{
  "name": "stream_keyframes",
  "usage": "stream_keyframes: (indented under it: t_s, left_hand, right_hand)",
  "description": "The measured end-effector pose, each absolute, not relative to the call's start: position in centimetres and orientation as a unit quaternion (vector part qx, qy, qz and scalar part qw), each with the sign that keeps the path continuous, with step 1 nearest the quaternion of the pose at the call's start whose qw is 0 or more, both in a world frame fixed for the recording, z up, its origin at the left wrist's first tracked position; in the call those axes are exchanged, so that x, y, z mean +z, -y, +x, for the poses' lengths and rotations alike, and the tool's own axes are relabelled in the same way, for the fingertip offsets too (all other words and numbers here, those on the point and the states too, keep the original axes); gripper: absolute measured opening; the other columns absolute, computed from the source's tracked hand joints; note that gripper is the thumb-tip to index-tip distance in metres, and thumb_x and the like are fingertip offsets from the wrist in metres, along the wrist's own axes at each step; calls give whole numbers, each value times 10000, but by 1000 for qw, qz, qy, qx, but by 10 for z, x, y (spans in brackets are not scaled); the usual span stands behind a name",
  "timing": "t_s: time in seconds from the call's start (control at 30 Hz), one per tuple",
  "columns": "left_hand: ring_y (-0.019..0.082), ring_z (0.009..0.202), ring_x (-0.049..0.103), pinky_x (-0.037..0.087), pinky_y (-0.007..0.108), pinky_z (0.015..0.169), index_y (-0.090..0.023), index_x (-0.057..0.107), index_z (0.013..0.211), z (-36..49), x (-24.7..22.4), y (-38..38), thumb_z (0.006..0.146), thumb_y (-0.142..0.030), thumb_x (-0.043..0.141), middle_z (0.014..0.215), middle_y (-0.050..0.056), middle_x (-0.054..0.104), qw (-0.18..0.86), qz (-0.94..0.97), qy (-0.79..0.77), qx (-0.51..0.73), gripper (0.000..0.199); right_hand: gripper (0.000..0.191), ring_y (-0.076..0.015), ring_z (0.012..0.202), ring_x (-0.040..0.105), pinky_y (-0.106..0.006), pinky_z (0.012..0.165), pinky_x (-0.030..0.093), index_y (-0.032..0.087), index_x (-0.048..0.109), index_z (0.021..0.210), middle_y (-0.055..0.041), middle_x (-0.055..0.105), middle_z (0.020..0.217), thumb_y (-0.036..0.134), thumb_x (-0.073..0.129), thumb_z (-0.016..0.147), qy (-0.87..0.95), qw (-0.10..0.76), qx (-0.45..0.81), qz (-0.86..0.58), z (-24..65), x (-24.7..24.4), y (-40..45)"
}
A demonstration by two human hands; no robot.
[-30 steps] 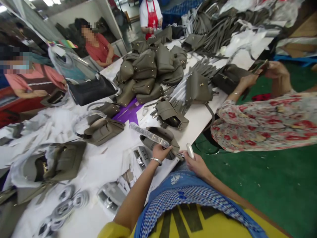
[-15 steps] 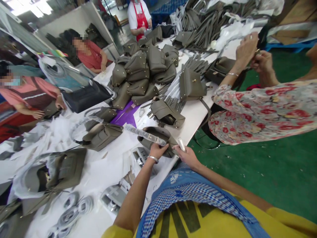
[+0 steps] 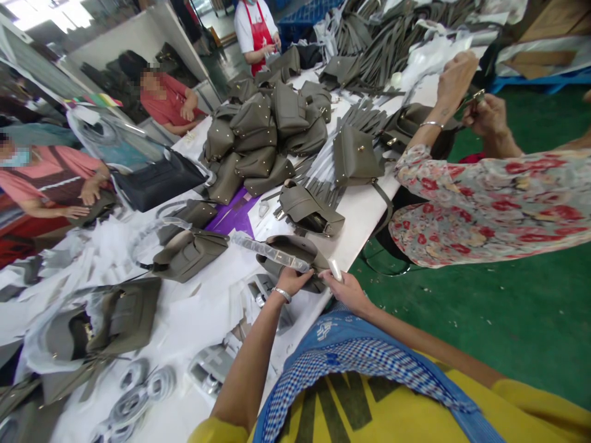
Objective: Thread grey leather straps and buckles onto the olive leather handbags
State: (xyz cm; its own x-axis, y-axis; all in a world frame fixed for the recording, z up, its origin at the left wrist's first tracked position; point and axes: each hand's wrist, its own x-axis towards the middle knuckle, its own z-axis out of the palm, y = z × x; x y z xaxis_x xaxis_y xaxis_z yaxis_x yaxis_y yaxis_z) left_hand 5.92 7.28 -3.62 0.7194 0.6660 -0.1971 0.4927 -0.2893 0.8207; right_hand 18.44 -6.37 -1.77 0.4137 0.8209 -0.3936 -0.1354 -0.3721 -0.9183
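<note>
An olive-brown handbag (image 3: 295, 249) stands at the table's near edge with its top open. Across its mouth lies a strap (image 3: 270, 251) wrapped in clear plastic, metal fittings showing at its lower end. My left hand (image 3: 294, 282) is closed on the bag's near edge, beside the strap end. Just right of it, my right hand (image 3: 346, 290) is closed around a small whitish, shiny object (image 3: 335, 269). Its kind I cannot make out. The fingertips of this hand reach to the bag's edge. Behind the bag, another olive handbag (image 3: 310, 210) lies with its flap up.
Olive handbags (image 3: 256, 132) are heaped mid-table, with strap bundles (image 3: 378, 49) farther back. Left lie more bags (image 3: 189, 252), white paper (image 3: 203, 314) and rolled strips (image 3: 127, 403). A co-worker in a floral sleeve (image 3: 489, 184) handles a metal-fitted piece at right. Other people work across the table.
My hands stay at the bag's edge, the right shifting slightly left. At right, the co-worker's hands have moved slightly apart. At far left, another person's hands have shifted on a bag.
</note>
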Motion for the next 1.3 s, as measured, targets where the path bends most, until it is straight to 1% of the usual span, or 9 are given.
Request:
stream_keyframes:
  t_s: [0.37, 0.47, 0.63, 0.77, 0.87, 1.0, 1.13, 1.2, 1.3]
  left_hand:
    - [183, 718, 639, 490, 279, 678, -131, 694, 790, 62, -42, -67, 765, -376, 602, 768, 55, 712, 473, 777, -403, 101, 263]
    - [190, 697, 634, 467, 278, 647, -135, 686, 733, 65, -40, -62, 771, -367, 588, 720, 61, 701, 438, 786, -425, 94, 255]
    - [212, 698, 637, 444, 289, 634, -139, 668, 679, 69, -40, -50, 775, -378, 574, 697, 81, 692, 379, 781, -487, 99, 274]
    - [243, 772, 654, 456, 301, 664, -144, 678, 688, 69, -41, -48, 768, -363, 584, 743, 99, 708, 375, 774, -499, 105, 251]
    - [250, 814, 655, 467, 307, 700, -151, 682, 707, 69, -43, -49, 752, -316, 601, 766, 94, 715, 379, 771, -498, 118, 190]
    - [244, 828, 655, 478, 312, 731, -149, 679, 717, 66, -45, -52, 750, -285, 601, 782, 88, 714, 394, 767, -492, 123, 160]
    - [216, 764, 649, 494, 316, 739, -152, 677, 725, 60, -42, -53, 770, -321, 590, 734, 62, 698, 459, 756, -453, 114, 196]
    - [213, 788, 646, 502, 325, 768, -151, 685, 845, 56, -33, -52, 756, -332, 615, 794, 61, 704, 524, 732, -422, 109, 213]
    - [224, 973, 609, 477, 337, 882, -173, 608, 1116, 55, -10, -42, 685, -348, 698, 1048, 81, 670, 603, 678, -387, 167, 474]
  right_hand:
    - [436, -114, 463, 424, -234, 469, 352, 157, 677, 956, 38, 456, 481, 516, 472, 818, 279, 471, 444, -709, 183, -20, 59]
    - [379, -141, 542, 509, -243, 524, 394, 170, 687, 917, 8, 554, 554, 472, 479, 820, 290, 449, 424, -731, 182, -20, 57]
    - [288, -187, 767, 613, -271, 701, 448, 189, 692, 845, -46, 686, 812, 394, 491, 825, 316, 446, 388, -742, 179, -25, 52]
    - [272, -198, 767, 618, -274, 686, 452, 184, 683, 826, -57, 686, 805, 389, 505, 818, 335, 435, 376, -746, 177, -31, 46]
    - [288, -168, 604, 573, -258, 564, 428, 174, 678, 861, -28, 627, 633, 387, 490, 816, 296, 434, 416, -742, 174, -33, 41]
    - [310, -108, 443, 434, -223, 438, 346, 167, 659, 863, 33, 471, 472, 431, 513, 790, 235, 461, 452, -727, 173, -36, 38]
    - [401, -53, 342, 192, -193, 341, 165, 164, 603, 884, 118, 230, 412, 537, 570, 741, 147, 499, 585, -622, 188, -39, 47]
    - [415, -40, 347, 154, -186, 342, 127, 158, 590, 883, 129, 196, 427, 542, 606, 723, 130, 510, 619, -583, 198, -37, 54]
    - [395, -39, 355, 167, -192, 347, 135, 157, 591, 894, 123, 209, 447, 518, 623, 737, 134, 522, 602, -589, 208, -28, 68]
